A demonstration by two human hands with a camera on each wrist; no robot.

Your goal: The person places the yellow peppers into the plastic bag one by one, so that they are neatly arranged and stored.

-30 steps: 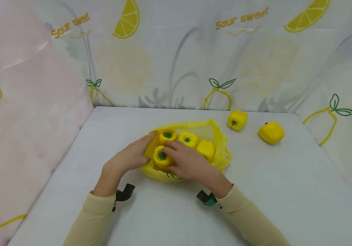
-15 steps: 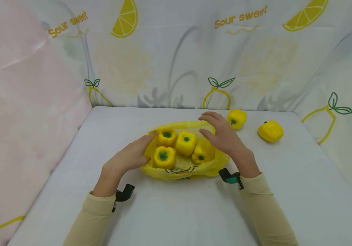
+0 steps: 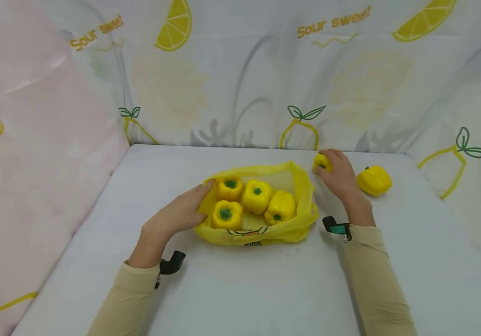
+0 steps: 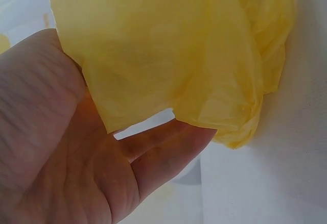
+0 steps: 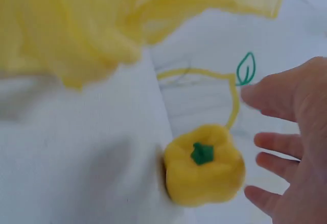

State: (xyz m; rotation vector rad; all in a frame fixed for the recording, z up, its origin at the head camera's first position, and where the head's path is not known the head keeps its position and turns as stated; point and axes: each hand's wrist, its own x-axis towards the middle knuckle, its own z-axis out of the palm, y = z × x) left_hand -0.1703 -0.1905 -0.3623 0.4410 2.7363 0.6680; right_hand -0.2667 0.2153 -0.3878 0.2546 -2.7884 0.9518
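Observation:
A yellow plastic bag point(image 3: 303, 186) lies with its mouth open on the table and holds several yellow bell peppers point(image 3: 257, 197) with green stems. At the bag's left rim is my left hand point(image 3: 179, 207), fingers extended. The left wrist view shows the bag wall point(image 4: 148, 55) covering part of those fingers. My right hand point(image 3: 341, 175) reaches around the far side of a bell pepper point(image 3: 321, 163) at the back of the table. In the right wrist view, a gap shows between the spread fingers and that bell pepper point(image 5: 204, 168).
Another yellow bell pepper point(image 3: 374, 180) lies on its side to the right of my right hand. Behind the white table point(image 3: 240, 289) hangs a lemon-patterned cloth point(image 3: 240, 70). A pinkish cloth point(image 3: 47, 107) covers the left side.
My right hand has left the bell peppers inside the bag and moved right and back to the loose bell pepper. My left hand has stayed at the bag's rim.

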